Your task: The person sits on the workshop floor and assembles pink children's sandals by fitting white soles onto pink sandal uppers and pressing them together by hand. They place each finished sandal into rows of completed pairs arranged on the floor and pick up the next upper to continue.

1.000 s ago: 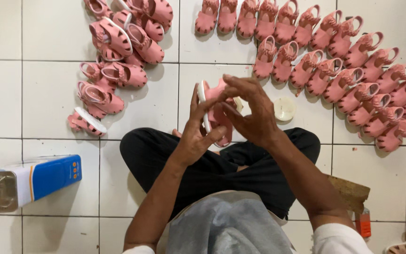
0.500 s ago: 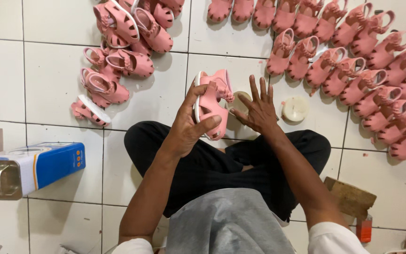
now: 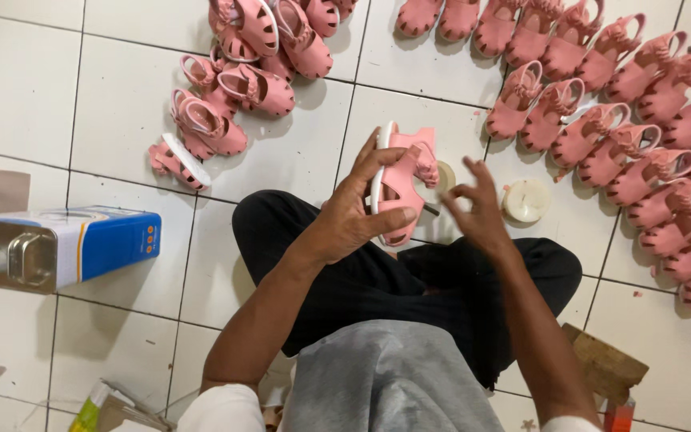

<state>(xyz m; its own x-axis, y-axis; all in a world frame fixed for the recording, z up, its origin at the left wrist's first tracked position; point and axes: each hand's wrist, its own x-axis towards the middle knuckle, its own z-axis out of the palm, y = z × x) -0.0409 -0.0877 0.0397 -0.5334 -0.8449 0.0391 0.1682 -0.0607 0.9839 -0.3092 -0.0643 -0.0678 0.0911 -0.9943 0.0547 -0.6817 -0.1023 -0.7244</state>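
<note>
My left hand (image 3: 353,210) grips a small pink sandal (image 3: 401,180) with a white sole, holding it upright above my lap. My right hand (image 3: 477,210) hovers just to the right of the sandal, fingers curled and pinched, apart from the shoe; whether anything sits between its fingertips I cannot tell. A small white round pot (image 3: 526,200) stands on the floor tiles right of that hand. I sit cross-legged in black trousers on the white tiled floor.
Several pink sandals lie in rows (image 3: 641,120) at the upper right, and a loose pile of pink sandals (image 3: 241,72) at the upper left. A blue and white metal can (image 3: 65,246) lies on its side at the left. A wooden block (image 3: 601,364) rests by my right leg.
My right hand has come off the sandal and drawn back to the right. The left hand keeps hold of the shoe, which now stands more upright.
</note>
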